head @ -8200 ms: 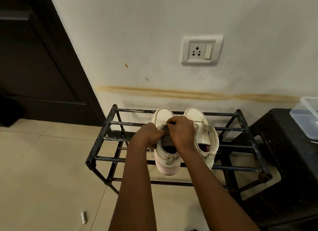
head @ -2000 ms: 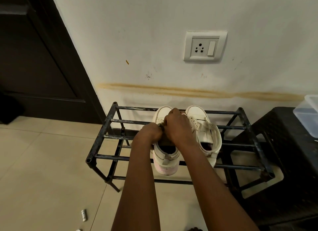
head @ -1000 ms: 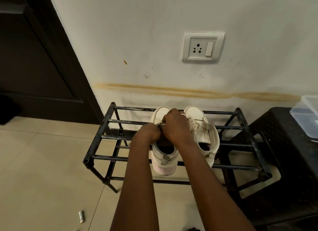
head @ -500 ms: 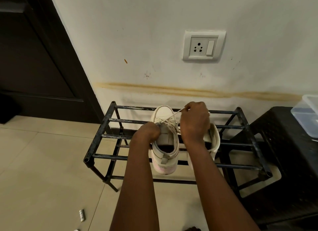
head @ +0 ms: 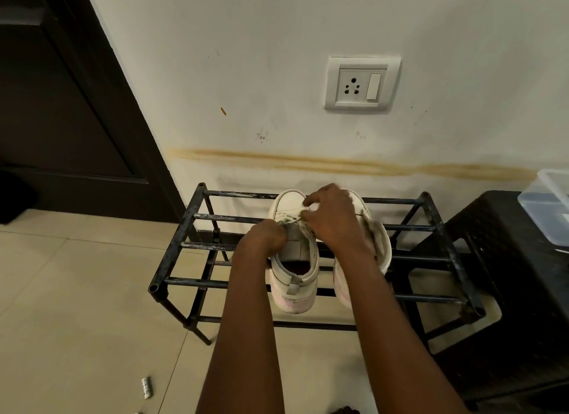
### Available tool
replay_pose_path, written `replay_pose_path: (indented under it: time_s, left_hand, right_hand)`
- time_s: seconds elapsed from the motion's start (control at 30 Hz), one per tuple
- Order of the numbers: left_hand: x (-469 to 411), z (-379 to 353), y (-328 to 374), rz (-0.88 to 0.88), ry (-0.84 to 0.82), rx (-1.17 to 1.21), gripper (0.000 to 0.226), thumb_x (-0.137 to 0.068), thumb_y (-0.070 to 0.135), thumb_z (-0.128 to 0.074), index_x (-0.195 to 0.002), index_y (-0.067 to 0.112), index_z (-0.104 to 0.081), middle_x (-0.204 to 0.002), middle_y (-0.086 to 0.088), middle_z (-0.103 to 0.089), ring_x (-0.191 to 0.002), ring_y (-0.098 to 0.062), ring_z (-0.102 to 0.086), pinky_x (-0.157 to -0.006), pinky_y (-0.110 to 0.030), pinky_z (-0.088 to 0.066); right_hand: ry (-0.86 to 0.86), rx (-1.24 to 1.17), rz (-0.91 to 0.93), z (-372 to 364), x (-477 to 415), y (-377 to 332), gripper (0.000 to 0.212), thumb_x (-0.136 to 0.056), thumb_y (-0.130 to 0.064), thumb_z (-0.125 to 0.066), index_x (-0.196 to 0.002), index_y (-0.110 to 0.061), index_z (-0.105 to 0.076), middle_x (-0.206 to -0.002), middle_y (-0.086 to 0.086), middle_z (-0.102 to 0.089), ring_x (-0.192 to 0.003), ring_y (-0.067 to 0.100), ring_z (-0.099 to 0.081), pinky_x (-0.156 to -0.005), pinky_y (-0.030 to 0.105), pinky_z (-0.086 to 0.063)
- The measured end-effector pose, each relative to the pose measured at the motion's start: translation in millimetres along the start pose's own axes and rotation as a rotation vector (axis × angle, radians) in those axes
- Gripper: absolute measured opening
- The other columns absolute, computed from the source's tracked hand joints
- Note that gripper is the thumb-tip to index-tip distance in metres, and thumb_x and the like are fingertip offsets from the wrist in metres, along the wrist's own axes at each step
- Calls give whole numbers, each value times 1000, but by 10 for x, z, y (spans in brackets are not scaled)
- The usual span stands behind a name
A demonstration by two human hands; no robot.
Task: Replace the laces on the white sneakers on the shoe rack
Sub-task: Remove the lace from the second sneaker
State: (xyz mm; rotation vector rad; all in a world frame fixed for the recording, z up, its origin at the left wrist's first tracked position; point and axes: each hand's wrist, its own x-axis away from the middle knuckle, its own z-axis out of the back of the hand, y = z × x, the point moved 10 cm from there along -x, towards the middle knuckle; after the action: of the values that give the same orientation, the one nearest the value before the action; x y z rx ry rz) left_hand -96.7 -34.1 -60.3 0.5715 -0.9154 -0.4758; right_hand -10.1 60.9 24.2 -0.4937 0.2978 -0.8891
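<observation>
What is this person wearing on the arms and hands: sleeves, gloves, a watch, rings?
Both forearms are bare, with no sleeve in view. The left hand and right hand are ungloved. Neither wrist shows a watch or bracelet; no ring can be made out.

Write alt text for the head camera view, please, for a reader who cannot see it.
A person's left hand grips a white sneaker at its eyelets while the right hand pinches its lace, on a black metal shoe rack. A second sneaker sits beside it, partly behind the right arm; a stained wall with a socket rises behind.
</observation>
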Motion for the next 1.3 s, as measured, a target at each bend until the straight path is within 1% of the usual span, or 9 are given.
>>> replay_pose_path:
  time_s: [0.07,0.23,0.43,0.63,0.77,0.87,1.1,1.2,1.3]
  left_hand:
    - [-3,-1,2,0,1,-4,36,-100,17,-34,-128,-2,-47,-122,-24,-55,-108,-37,-58,-91,-49,-51]
    - [0,-8,22,-16,0,-18,35,-99,15,-36,-128,-1,-48,-122,-22,-56,-108,-36,-59,-92,-49,-51]
    - [9,-7,40,-33,7,-53,35,-100,16,-36,-127,-3,-49,-122,-23,-57,-109,-36,-58,-94,-48,-49]
    - [17,-2,17,-4,-10,-14,39,-101,20,-34,-131,-2,-44,-123,-24,-55,-107,-37,-59,-91,-49,-52]
    - [27,17,21,-5,2,-15,39,-101,21,-34,-129,-2,-45,-123,-24,-55,-109,-37,-58,-92,-48,-51]
    - [37,23,24,-7,6,-13,38,-101,20,-33,-128,-3,-46,-122,-24,-55,-107,-37,-59,-91,-48,-52]
    - [36,26,1,-6,22,0,37,-100,19,-35,-129,-2,-45,-121,-24,-55,-106,-36,-59,-90,-48,-52]
    - [43,25,2,0,20,7,37,-101,19,-35,-129,-2,-45,-121,-24,-54,-105,-37,-59,-89,-46,-53]
    - [38,22,1,2,18,15,36,-100,17,-36,-129,-2,-45,-121,-24,-54,-105,-37,-59,-88,-46,-53]
  right_hand:
    - [-65,83,38,-160,19,-95,27,-84,-24,-63,-108,-16,-70,-120,8,-56,-114,28,-49,-94,35,-40]
    - [-46,222,64,-228,18,-176,36,-85,-34,-63,-112,-11,-67,-117,9,-57,-114,29,-49,-95,39,-43]
    - [48,276,96,-251,66,-230,23,-91,-20,-53,-105,-12,-69,-107,7,-64,-105,28,-56,-84,35,-45]
    - [98,165,44,-96,97,-169,25,-89,-22,-53,-104,-14,-72,-109,6,-65,-105,27,-57,-87,36,-46]
    - [143,4,-85,33,75,10,20,-84,-18,-59,-96,-15,-75,-102,6,-68,-100,27,-60,-78,34,-49]
    - [163,-71,-146,126,76,118,18,-83,-14,-60,-91,-13,-75,-98,6,-70,-93,26,-63,-71,29,-46]
    - [179,-212,-265,288,43,409,14,-81,-11,-63,-87,-13,-76,-88,7,-72,-82,24,-65,-69,28,-49]
    - [217,-234,-306,373,49,510,13,-81,-12,-64,-88,-12,-75,-85,9,-71,-80,26,-65,-70,30,-49]
    - [261,-257,-339,437,61,598,12,-80,-11,-65,-87,-10,-75,-85,12,-70,-80,29,-66,-73,36,-55]
